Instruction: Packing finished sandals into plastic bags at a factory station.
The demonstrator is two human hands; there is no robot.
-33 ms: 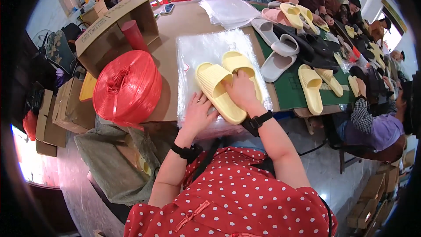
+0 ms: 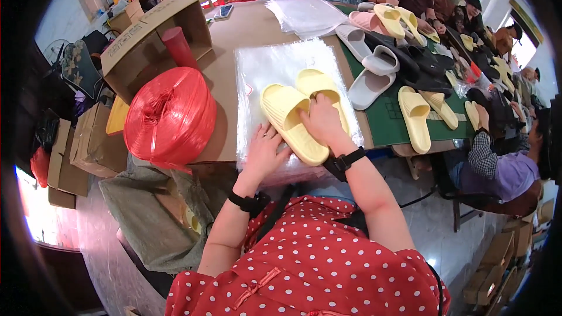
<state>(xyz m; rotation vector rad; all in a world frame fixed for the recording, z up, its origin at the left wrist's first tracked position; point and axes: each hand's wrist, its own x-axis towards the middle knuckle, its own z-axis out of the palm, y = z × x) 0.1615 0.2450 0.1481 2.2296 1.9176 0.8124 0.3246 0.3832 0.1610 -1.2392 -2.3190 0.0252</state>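
Apparently your left hand [image 2: 266,149] rests at mid-frame, fingers spread, perhaps steadying the clear bags [image 2: 254,70]. Your right hand [image 2: 324,122] reaches over the yellow slippers [image 2: 285,104], central on that stack; whether its fingers grip, I cannot tell. More bags [image 2: 304,14] lie upper centre, likely for easy reach.

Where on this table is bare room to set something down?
Bare brown tabletop lies between the phone, loose clear sheets and bag stack, narrowing beside the red roll. A patch of green mat shows between grey slippers and a yellow slipper. Crowded: the mat's far part, heaped with slippers, and the stack, under the left hand, right hand and yellow pair.
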